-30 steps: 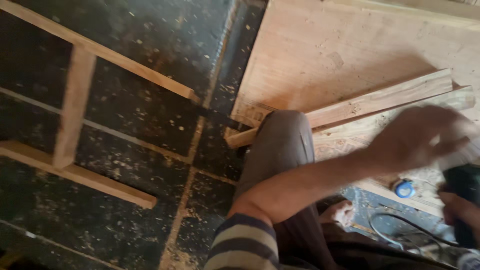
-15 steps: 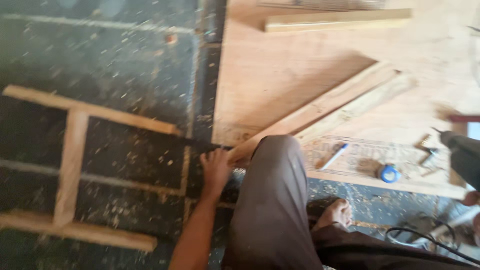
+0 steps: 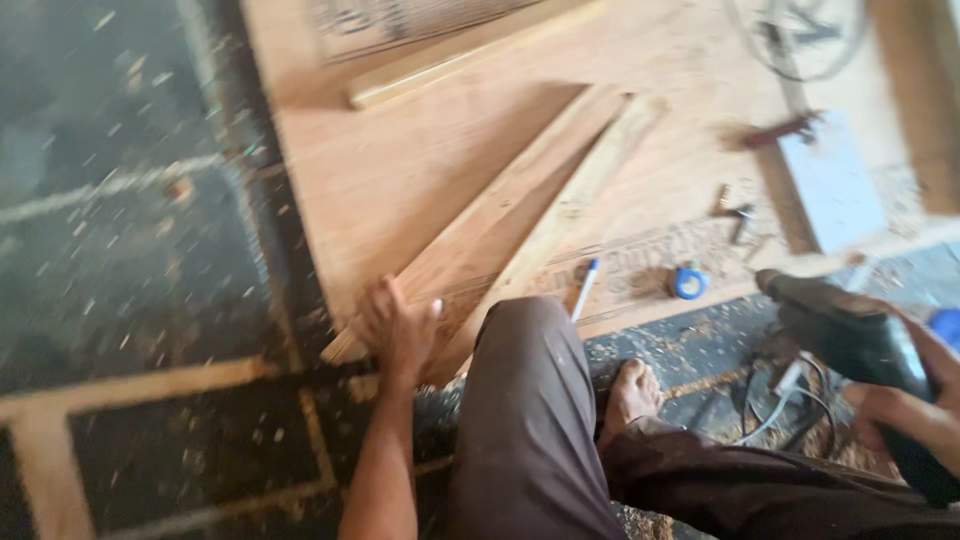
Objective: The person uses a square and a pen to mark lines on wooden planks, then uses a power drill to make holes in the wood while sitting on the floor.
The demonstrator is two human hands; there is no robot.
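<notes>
Right hand (image 3: 915,405) nearest, right of bent knee (image 3: 525,400), closed around dark power drill (image 3: 850,335), bit pointing toward plywood sheet (image 3: 400,170). Left hand (image 3: 400,330) left of knee, fingers spread, pressing near end of long wood slat (image 3: 500,215); no full grasp. Slat runs diagonally away over sheet. Risk: flat-palm hold lets slat slide; drill cord (image 3: 780,395) beside bare foot (image 3: 630,395) may snag.

A woodworking shop: planks (image 3: 500,215), plywood sheet (image 3: 400,170), sawdust-strewn floor (image 3: 130,250).
</notes>
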